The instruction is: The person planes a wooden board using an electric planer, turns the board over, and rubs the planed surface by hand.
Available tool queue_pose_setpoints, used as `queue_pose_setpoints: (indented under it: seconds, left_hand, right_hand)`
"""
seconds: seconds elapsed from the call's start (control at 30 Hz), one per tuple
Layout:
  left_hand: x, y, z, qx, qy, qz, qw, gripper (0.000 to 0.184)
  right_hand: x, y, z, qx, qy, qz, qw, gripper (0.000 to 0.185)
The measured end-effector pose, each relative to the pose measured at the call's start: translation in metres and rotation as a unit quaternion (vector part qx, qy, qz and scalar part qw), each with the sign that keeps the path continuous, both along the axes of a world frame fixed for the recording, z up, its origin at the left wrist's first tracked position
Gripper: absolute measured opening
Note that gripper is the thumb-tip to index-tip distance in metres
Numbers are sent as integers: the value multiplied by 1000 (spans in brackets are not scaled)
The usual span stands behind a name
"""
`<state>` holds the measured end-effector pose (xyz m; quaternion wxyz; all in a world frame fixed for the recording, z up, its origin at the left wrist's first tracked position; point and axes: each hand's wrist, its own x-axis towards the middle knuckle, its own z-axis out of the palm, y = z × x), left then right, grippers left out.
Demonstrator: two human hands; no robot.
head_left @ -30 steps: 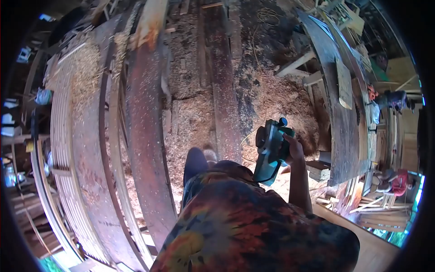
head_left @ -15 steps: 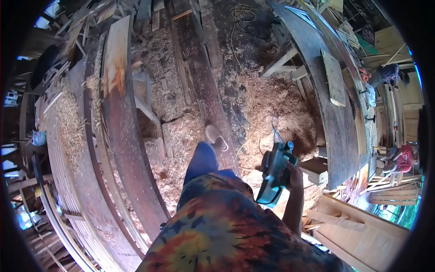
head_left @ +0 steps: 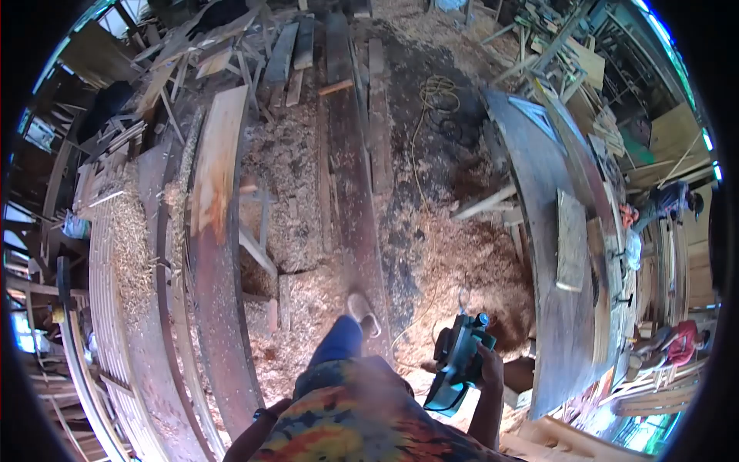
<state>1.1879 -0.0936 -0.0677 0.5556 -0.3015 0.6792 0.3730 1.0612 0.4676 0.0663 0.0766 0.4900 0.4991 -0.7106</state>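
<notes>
My right hand [head_left: 490, 365] is closed round the handle of a dark green power tool [head_left: 456, 369], held at my right side above the shavings. A cord runs near the tool's front end. My left hand [head_left: 282, 406] shows only in part at the lower left, beside my tie-dye shirt [head_left: 362, 423]; a dark band is on the wrist, and its fingers are hidden. One foot in a light brown shoe [head_left: 362, 309] stands on a long dark board [head_left: 356, 223] on the floor.
A long reddish plank [head_left: 215, 285] lies to the left, near a slatted stack with shavings [head_left: 131, 254]. On the right is a wide bench top [head_left: 539, 254]. A coiled yellow cord [head_left: 439, 91] lies ahead. Two people [head_left: 681, 344] [head_left: 671, 202] are at the far right.
The view has shifted forward along the floor, showing more of it ahead. The tool, still in my right hand, sits lower in view. Part of my left arm has come into view at the lower left.
</notes>
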Motion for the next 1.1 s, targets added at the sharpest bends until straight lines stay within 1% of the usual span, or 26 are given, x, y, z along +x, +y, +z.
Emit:
queue_pose_setpoints:
  seconds: [0.13, 0.23, 0.27, 0.37, 0.4, 0.47, 0.57, 0.67, 0.7, 0.8, 0.9, 0.93, 0.97, 1.03, 1.07, 1.1]
  left_hand:
    - [-25, 20, 7, 25, -16, -1, 1000, 27]
    - [-36, 37, 5, 46, -13, -4, 999, 27]
    - [-40, 42, 3, 51, -10, -4, 999, 27]
    - [-51, 55, 3, 64, 9, 1, 998, 27]
    - [-50, 58, 1, 67, 15, 0, 998, 27]
    - [-55, 63, -7, 77, 22, -15, 997, 26]
    - [-64, 73, -13, 96, 31, -39, 994, 26]
    - [-64, 88, -27, 126, 36, -47, 990, 26]
    - [-59, 95, -36, 141, 35, -48, 988, 26]
    - [-60, 117, -38, 191, 44, -36, 980, 26]
    - [-75, 137, -32, 250, 39, 13, 967, 25]
    - [-76, 145, -32, 256, 33, 35, 965, 25]
    - [-97, 155, -8, 229, -30, 96, 968, 22]
    - [-133, 171, -17, 172, -56, 115, 977, 29]
    - [-150, 181, -22, 131, -40, 131, 982, 34]
    - [-162, 192, -38, 82, -3, 146, 986, 37]
  right_hand:
    - [-50, 16, 39, 8, 54, 32, 998, 18]
    - [-80, 33, 71, 35, 36, 47, 998, 17]
    - [-90, 33, 84, 53, 44, 48, 996, 18]
    - [-121, 17, 137, 41, 100, 51, 993, 19]
    - [-122, 27, 135, 42, 99, 44, 993, 22]
    - [-126, 44, 138, 84, 77, 50, 992, 24]
    - [-146, 50, 162, 107, 75, 31, 991, 24]
    - [-168, 52, 183, 125, 55, 46, 990, 24]
    - [-175, 57, 186, 127, 53, 40, 990, 25]
    - [-195, 69, 180, 108, 47, 58, 991, 29]
    - [-227, 89, 173, 88, 46, 81, 992, 32]
    - [-217, 96, 169, 88, 51, 90, 991, 32]
    - [-228, 99, 166, 88, 48, 95, 990, 33]
    - [-272, 112, 158, 101, 35, 118, 987, 33]
    - [-294, 127, 147, 110, 33, 136, 984, 34]
    - [-314, 138, 132, 118, 36, 157, 980, 34]
